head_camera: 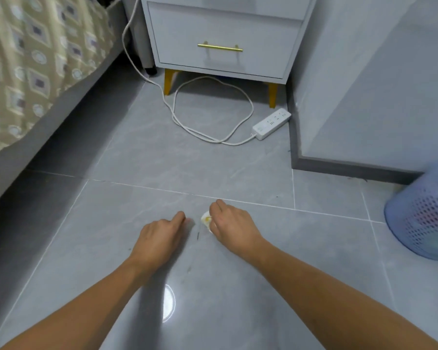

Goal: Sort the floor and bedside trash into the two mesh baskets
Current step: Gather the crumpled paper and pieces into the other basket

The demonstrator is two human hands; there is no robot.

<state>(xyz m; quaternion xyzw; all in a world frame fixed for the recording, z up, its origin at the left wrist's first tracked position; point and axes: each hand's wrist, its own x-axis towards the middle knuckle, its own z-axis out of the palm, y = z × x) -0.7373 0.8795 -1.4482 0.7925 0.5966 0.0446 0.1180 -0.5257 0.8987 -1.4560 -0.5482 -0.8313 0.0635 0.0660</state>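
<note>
Grey tiled floor [213,160]: blue mesh basket [425,218] holds blurred, unidentifiable contents.

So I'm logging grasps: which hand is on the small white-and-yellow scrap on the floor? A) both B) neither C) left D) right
D: the right hand closes its fingers on the scrap, while the left hand sits beside it, apart from it.

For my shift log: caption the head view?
Right hand picks stained tissue off floor; blue mesh basket waits right.
</note>
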